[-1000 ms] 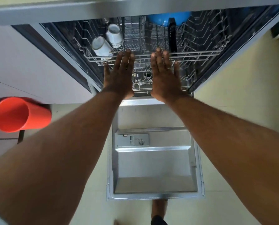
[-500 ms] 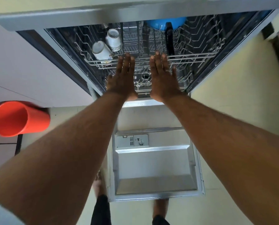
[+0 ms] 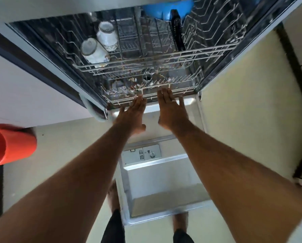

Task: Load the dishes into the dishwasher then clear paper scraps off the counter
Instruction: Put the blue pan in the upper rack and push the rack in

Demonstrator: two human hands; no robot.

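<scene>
We note a pale cream floor [image 3: 243, 106], evenly lit and glossy. White cabinet fronts [image 3: 24, 95] stand at left, a dark vertical strip [image 3: 294, 71] at right. An orange bin [image 3: 9, 146] sits beside the cabinets.

view: head, single | position: above the open dishwasher door [image 3: 164, 181], standing height | facing: steeply down and forward into the dishwasher racks [image 3: 146, 67] | range: arm's reach | shared views: none

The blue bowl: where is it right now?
Head view, top centre: the blue bowl sits at the back of the upper rack, behind a black utensil.
</scene>
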